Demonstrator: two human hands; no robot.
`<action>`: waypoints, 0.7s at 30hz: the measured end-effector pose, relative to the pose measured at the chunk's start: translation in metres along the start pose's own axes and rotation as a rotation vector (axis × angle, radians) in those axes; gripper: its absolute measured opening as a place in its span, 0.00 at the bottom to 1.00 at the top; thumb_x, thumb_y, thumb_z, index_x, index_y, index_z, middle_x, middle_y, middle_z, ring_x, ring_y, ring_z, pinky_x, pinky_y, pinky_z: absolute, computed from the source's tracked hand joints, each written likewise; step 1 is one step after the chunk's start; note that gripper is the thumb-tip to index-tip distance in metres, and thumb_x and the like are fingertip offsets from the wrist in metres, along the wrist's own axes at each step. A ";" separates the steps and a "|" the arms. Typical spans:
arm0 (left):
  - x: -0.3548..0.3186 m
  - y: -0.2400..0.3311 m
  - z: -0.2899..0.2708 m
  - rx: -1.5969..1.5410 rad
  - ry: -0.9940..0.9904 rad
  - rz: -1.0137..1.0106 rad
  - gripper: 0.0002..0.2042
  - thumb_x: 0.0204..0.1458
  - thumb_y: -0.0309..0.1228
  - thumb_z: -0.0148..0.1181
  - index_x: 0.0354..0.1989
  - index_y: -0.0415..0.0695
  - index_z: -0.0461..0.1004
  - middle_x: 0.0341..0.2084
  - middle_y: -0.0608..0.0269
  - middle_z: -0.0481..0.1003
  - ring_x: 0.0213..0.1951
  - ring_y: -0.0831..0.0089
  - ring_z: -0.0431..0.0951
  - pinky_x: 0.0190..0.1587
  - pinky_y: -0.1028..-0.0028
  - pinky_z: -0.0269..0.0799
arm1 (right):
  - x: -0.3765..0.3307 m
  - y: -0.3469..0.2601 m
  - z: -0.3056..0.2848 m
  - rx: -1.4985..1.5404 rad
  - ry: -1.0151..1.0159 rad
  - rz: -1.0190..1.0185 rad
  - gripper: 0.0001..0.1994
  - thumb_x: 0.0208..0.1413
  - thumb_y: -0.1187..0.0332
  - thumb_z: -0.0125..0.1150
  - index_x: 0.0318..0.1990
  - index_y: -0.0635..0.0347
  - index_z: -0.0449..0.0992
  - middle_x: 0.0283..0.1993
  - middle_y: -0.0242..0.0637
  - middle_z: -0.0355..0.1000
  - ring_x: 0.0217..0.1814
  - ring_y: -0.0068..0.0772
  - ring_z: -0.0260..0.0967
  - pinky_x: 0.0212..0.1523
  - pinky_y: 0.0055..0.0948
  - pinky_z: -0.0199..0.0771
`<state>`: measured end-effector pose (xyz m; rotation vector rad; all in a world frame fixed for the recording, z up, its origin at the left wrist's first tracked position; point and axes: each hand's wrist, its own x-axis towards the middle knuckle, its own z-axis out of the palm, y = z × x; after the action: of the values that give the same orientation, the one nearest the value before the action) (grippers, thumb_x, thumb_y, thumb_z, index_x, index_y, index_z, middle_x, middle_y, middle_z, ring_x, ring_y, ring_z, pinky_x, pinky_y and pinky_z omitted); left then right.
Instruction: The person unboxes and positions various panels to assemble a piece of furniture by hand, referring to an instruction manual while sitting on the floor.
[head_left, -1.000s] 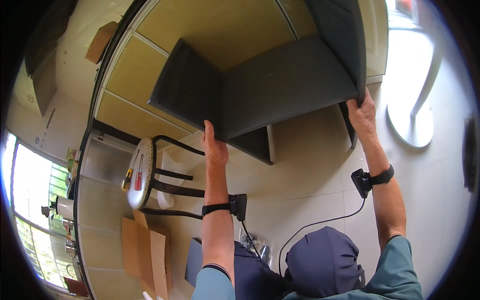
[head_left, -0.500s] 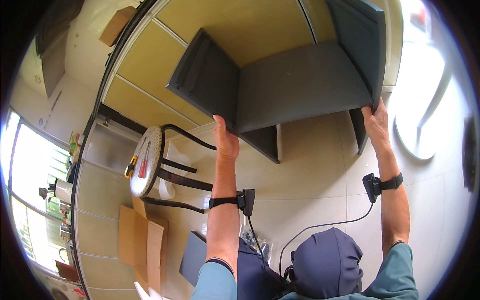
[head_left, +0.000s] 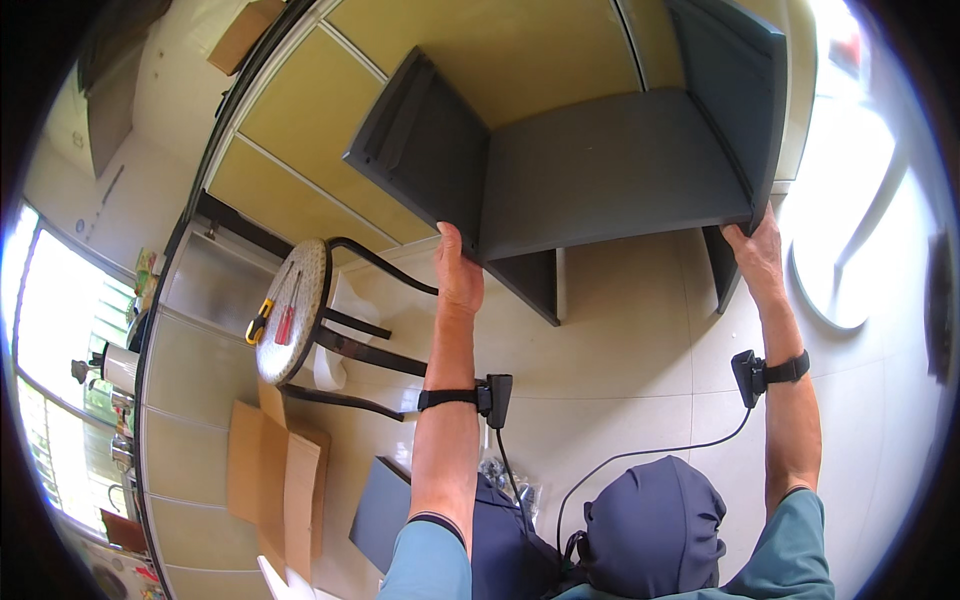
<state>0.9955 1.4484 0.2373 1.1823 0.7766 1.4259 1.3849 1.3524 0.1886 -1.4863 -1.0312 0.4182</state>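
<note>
A dark grey shelf unit (head_left: 610, 170) of flat panels spans the space ahead of me, with a wide shelf board joining two side panels. My left hand (head_left: 460, 275) grips the near edge of its left side panel (head_left: 425, 140), thumb up and the other fingers mostly hidden. On the other side, my right hand (head_left: 760, 258) is closed round the near edge of the right side panel (head_left: 740, 90), close to the shelf board's corner. Its fingertips are partly hidden by the panel. Below the board, the side panels continue toward the tiled floor.
A round stool (head_left: 296, 310) at left carries a yellow-black utility knife (head_left: 259, 322) and red-handled screwdrivers (head_left: 286, 322). Beyond the unit stand yellowish cabinet fronts (head_left: 300, 120). An opened cardboard box (head_left: 272, 470) and a loose grey panel (head_left: 382, 512) lie at lower left.
The shelf unit and both hands sit slightly farther right in the picture, while the stool and box appear slightly farther left. Both hands keep their hold.
</note>
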 end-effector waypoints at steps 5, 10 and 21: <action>0.000 0.000 -0.012 -0.068 0.109 -0.035 0.26 0.58 0.42 0.60 0.57 0.34 0.66 0.53 0.60 0.71 0.54 0.70 0.71 0.60 0.69 0.62 | -0.005 -0.003 0.013 -0.003 0.044 0.018 0.21 0.48 0.70 0.61 0.51 0.64 0.69 0.37 0.45 0.74 0.40 0.40 0.71 0.47 0.33 0.70; -0.012 -0.003 -0.012 0.065 0.058 0.018 0.22 0.50 0.24 0.65 0.55 0.36 0.69 0.49 0.60 0.75 0.51 0.71 0.73 0.58 0.72 0.63 | -0.011 -0.003 0.016 -0.060 0.058 0.004 0.20 0.49 0.70 0.60 0.51 0.65 0.70 0.36 0.46 0.74 0.39 0.41 0.72 0.45 0.34 0.71; -0.033 0.007 -0.052 0.232 0.059 -0.040 0.30 0.41 0.11 0.57 0.57 0.42 0.67 0.48 0.64 0.74 0.51 0.71 0.71 0.56 0.73 0.63 | -0.037 -0.041 0.020 -0.296 -0.184 0.078 0.18 0.54 0.66 0.55 0.50 0.65 0.69 0.36 0.42 0.72 0.40 0.38 0.69 0.43 0.35 0.69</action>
<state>0.9417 1.4222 0.2200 1.2964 1.0231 1.3696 1.3354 1.3309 0.2109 -1.7811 -1.2225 0.4801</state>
